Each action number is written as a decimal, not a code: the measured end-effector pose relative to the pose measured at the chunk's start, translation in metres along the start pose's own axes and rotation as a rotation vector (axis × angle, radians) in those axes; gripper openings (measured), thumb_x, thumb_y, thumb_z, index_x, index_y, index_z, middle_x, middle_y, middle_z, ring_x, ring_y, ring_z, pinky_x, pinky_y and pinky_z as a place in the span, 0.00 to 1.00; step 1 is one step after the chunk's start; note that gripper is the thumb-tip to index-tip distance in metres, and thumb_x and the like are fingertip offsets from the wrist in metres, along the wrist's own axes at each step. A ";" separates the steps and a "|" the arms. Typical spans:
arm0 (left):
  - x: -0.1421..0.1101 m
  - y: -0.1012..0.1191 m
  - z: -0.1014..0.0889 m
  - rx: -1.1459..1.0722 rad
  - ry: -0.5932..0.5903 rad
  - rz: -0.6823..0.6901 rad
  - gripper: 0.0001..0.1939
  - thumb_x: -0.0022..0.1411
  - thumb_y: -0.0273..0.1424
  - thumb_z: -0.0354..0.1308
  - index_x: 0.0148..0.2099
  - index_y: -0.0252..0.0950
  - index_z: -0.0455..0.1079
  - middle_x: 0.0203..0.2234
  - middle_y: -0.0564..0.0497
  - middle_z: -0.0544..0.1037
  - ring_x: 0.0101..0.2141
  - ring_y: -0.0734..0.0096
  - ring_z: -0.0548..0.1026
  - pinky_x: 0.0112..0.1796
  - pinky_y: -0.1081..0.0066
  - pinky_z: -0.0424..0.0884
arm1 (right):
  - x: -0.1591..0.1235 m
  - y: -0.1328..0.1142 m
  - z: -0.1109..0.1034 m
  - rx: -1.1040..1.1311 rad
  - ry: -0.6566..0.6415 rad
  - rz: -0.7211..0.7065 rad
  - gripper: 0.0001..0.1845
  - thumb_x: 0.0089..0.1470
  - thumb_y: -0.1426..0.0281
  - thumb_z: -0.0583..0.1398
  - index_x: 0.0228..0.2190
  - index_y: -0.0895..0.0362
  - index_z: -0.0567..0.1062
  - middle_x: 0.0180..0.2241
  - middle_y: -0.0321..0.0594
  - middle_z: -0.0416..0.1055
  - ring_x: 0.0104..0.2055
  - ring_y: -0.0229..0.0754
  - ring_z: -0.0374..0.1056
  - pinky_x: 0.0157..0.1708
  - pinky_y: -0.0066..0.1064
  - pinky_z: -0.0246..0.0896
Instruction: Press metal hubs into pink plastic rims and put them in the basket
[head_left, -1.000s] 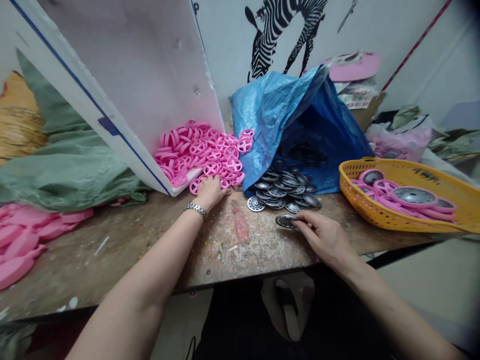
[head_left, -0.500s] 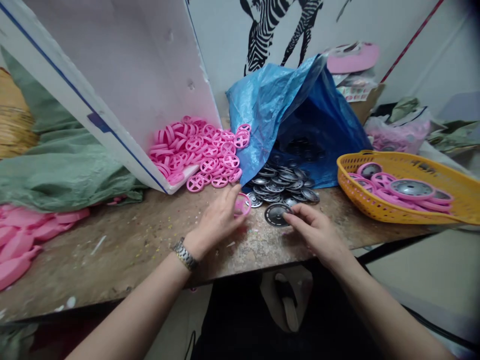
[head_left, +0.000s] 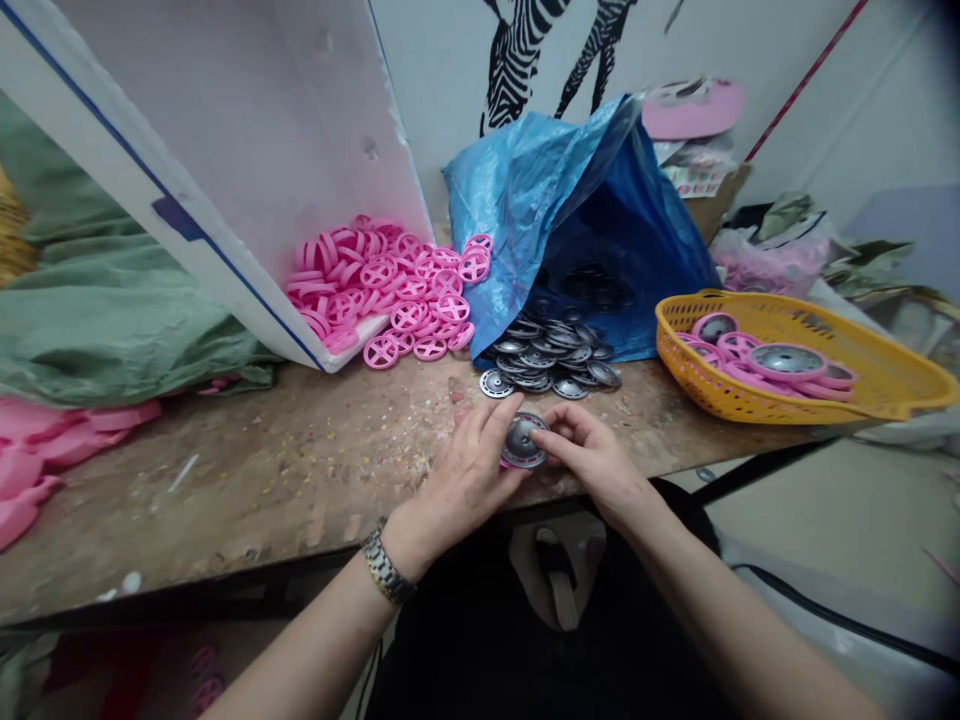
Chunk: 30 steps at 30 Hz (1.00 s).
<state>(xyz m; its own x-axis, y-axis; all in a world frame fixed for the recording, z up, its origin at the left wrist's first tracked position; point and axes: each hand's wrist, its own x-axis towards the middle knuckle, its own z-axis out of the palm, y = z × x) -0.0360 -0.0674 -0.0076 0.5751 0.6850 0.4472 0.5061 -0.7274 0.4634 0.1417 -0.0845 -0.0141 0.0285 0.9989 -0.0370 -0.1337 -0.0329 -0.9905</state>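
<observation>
Both hands meet near the table's front edge. My left hand (head_left: 461,480) and my right hand (head_left: 592,460) grip one silver metal disc (head_left: 523,440) with a pink wheel beneath it; only the wheel's pink rim shows. Fingers of both hands curl around the pair. A heap of pink spoked wheels (head_left: 390,290) spills from a tilted white foam box (head_left: 225,150) behind my left hand. Silver discs (head_left: 547,362) spill from a blue plastic bag (head_left: 570,210) behind my right hand.
A yellow basket (head_left: 892,385) at the right holds assembled pink-and-silver wheels (head_left: 780,362). Green sacking (head_left: 112,320) and flat pink parts (head_left: 52,440) lie at the left. The worn wooden table (head_left: 262,470) is littered with small chips. Bags and clutter sit at the back right.
My left hand picked a pink wheel from the heap and brought it in. My right hand carried a silver disc toward it. Both parts now sit together between my hands.
</observation>
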 end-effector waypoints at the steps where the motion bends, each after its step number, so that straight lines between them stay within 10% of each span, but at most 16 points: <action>1: -0.001 0.000 0.002 -0.057 0.022 -0.040 0.36 0.62 0.30 0.61 0.68 0.39 0.50 0.60 0.37 0.66 0.62 0.49 0.64 0.61 0.43 0.60 | -0.001 0.000 0.000 0.029 0.016 -0.009 0.21 0.41 0.56 0.70 0.29 0.55 0.70 0.26 0.32 0.74 0.28 0.37 0.68 0.29 0.29 0.61; 6: -0.003 0.002 0.010 -0.643 -0.034 -0.430 0.37 0.57 0.34 0.66 0.65 0.39 0.56 0.47 0.41 0.74 0.41 0.56 0.78 0.40 0.55 0.78 | -0.006 -0.001 -0.002 0.070 0.048 -0.006 0.21 0.41 0.59 0.71 0.32 0.55 0.70 0.28 0.33 0.76 0.29 0.37 0.70 0.31 0.28 0.63; 10: -0.004 0.012 0.010 -1.058 -0.112 -0.652 0.29 0.57 0.36 0.65 0.58 0.34 0.62 0.34 0.50 0.75 0.25 0.74 0.74 0.23 0.73 0.73 | -0.011 0.000 -0.004 0.038 0.052 -0.018 0.21 0.41 0.59 0.71 0.33 0.55 0.71 0.28 0.33 0.76 0.30 0.38 0.71 0.33 0.29 0.64; 30: -0.007 0.027 0.007 -1.046 -0.058 -0.600 0.18 0.61 0.37 0.60 0.49 0.31 0.72 0.21 0.54 0.75 0.18 0.78 0.71 0.21 0.79 0.69 | -0.031 -0.008 -0.011 -0.213 -0.029 -0.090 0.11 0.53 0.63 0.63 0.36 0.56 0.77 0.32 0.36 0.75 0.35 0.40 0.69 0.37 0.30 0.63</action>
<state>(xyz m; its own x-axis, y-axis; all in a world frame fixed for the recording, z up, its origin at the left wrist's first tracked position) -0.0220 -0.0923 -0.0033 0.4682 0.8805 -0.0737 -0.0478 0.1085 0.9929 0.1525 -0.1151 -0.0064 0.0022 0.9985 0.0539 0.0804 0.0535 -0.9953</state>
